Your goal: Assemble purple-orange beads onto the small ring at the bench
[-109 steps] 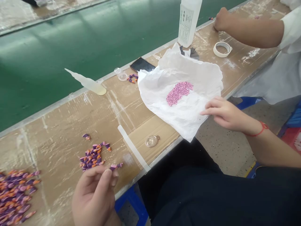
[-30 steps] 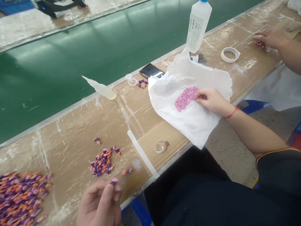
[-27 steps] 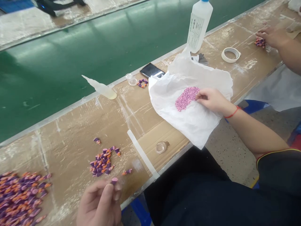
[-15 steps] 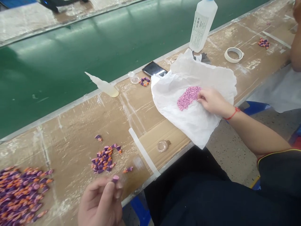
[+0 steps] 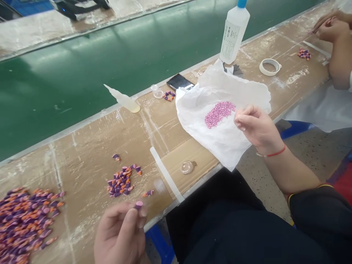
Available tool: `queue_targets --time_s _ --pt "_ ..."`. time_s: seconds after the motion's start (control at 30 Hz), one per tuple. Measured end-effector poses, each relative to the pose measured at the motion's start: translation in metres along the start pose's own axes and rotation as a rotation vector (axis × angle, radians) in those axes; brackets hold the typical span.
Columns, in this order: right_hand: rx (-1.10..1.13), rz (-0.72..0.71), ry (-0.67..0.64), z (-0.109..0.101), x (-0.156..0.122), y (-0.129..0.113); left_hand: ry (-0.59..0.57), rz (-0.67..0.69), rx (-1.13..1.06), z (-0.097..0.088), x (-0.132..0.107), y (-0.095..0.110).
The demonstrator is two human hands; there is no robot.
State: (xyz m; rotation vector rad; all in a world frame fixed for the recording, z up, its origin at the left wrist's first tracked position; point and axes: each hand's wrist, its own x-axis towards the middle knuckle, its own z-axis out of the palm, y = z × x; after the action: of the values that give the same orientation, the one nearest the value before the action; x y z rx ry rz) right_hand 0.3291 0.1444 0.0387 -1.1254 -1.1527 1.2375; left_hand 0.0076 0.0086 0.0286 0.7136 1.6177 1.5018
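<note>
left hand [image 5: 121, 234] grips a purple piece [image 5: 138, 205] — right hand [image 5: 255, 126] pinched, any contents hidden

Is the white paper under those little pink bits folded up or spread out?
Spread out, though creased: the white paper lies open, with the pink bits on top.

Piece heap [image 5: 26, 223], lower left corner: mixed purple, pink and orange
Smaller pile [image 5: 121, 181], lower left of centre: same three colours
Held piece [image 5: 139, 205], lower frame: pink end, purple side
Tiny beads [image 5: 218, 114], right of centre: speckled pink and dark
Paper [image 5: 229, 154] beneath: white
Wrist cord [image 5: 277, 152]: red
Bottle [image 5: 233, 36], upper right: milky white, blue cap [image 5: 242, 3]
</note>
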Motion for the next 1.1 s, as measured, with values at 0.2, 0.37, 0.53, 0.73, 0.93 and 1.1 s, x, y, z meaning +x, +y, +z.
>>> queue_targets --time_s 0.2,0.37,0.53,0.73,0.93,1.1 --pt "0.268 0.045 0.021 -0.001 0.0 0.008 -0.061 0.017 -0.011 0.005 -0.006 0.0" --pt "0.354 0.011 -0.172 0.011 -0.014 0.007 -0.406 0.134 0.054 0.044 -0.017 0.009" --pt "0.264 -0.13 -0.322 0.029 -0.036 0.0 -0.692 0.223 0.028 0.103 -0.026 0.021" --pt "0.035 -0.255 -0.296 0.041 -0.052 -0.008 -0.713 0.267 -0.062 0.126 -0.034 0.009" --pt "-0.126 -0.363 -0.271 0.04 -0.053 -0.011 -0.686 0.213 -0.09 0.122 -0.038 0.006" --pt "-0.399 -0.669 -0.277 0.031 -0.048 -0.016 -0.749 -0.062 -0.17 0.12 -0.033 0.013"
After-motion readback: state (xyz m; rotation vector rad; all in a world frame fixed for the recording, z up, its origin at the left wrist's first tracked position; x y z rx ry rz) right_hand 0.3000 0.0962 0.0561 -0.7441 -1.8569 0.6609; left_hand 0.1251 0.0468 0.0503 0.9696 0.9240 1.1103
